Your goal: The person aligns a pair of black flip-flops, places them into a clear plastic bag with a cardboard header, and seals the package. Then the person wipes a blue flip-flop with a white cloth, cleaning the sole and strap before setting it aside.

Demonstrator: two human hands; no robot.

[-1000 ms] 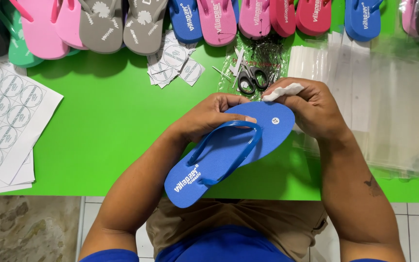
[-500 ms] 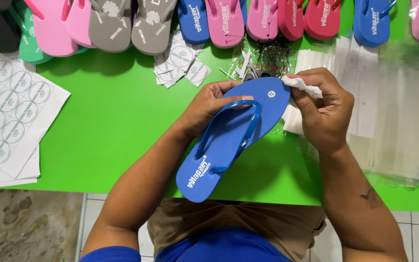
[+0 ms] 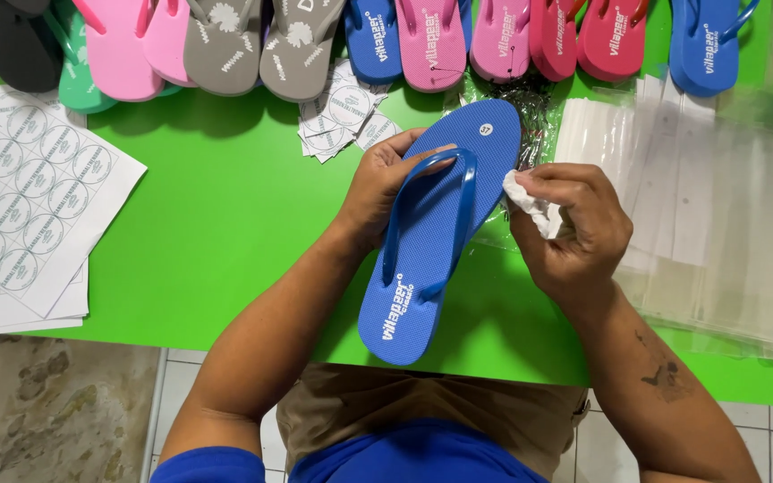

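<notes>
I see a bright green table (image 3: 216,233) over tiled floor (image 3: 73,411), a row of flip-flops (image 3: 225,40) along the far edge, tops cut off by the frame. The left hand (image 3: 382,192) is closed around the blue flip-flop (image 3: 436,228), held just above the table mid-frame, fingers under the strap. The right hand (image 3: 574,228) pinches a white cloth (image 3: 525,201) against the sole's edge. Round-sticker sheets (image 3: 20,197) left, clear plastic bags (image 3: 717,206) right, loose stickers (image 3: 342,112) behind; the scissors area is hidden by the sandal
</notes>
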